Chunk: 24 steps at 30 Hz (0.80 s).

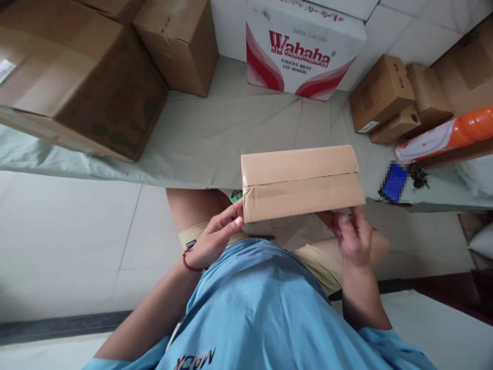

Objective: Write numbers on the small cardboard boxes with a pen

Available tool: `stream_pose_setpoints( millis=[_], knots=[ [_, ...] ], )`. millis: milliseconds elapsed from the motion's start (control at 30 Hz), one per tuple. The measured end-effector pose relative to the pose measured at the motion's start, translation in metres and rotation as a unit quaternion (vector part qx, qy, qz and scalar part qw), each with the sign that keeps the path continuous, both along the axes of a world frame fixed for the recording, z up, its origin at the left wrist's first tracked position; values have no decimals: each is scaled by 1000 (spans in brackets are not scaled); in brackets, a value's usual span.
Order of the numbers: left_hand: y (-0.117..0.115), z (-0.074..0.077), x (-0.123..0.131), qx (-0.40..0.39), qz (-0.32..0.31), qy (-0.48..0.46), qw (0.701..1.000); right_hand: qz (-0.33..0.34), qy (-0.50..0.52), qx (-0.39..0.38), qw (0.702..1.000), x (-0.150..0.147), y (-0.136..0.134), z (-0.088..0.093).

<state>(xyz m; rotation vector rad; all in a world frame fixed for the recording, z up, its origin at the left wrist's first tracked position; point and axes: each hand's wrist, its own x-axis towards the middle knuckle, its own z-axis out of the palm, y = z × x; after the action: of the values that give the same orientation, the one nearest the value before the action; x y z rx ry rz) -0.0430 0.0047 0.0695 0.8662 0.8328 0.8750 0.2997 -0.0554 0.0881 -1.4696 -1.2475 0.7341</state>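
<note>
A closed brown cardboard box (302,198) is held in front of me, above my lap, between both hands. Along its upward face runs a seam, and shiny tape shows at the left end. My left hand (221,228) presses its fingertips and thumb to the box's lower left corner. With the fingers curled under the lower right corner, my right hand (353,234) grips the other end; part of those fingers is hidden beneath the box.
Ahead stretches a surface with a pale green cloth (231,133). On it stand a Wahaha carton (300,56), large cardboard boxes (84,77) at left and smaller boxes (381,95) at right. An orange-and-white cylinder (447,134), blurred blue object (393,181) and keys (419,176) lie at right.
</note>
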Motion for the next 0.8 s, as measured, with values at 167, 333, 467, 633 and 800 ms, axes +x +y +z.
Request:
stream_pose_setpoints(
  millis=[167, 333, 467, 633, 800],
  knots=[
    [5, -3, -6, 80, 21, 83, 993, -31, 31, -39, 998, 4, -1, 0],
    [10, 11, 0, 145, 3, 87, 986, -73, 92, -66, 991, -1, 1, -6],
    [8, 17, 7, 120, -49, 26, 991, -89, 136, -71, 984, -2, 2, -7],
    [2, 26, 11, 127, -25, 31, 991, -106, 182, -68, 975, -2, 3, -4],
    [1, 33, 12, 78, 26, 25, 996, -122, 202, -53, 970, -10, 3, -1]
  ],
)
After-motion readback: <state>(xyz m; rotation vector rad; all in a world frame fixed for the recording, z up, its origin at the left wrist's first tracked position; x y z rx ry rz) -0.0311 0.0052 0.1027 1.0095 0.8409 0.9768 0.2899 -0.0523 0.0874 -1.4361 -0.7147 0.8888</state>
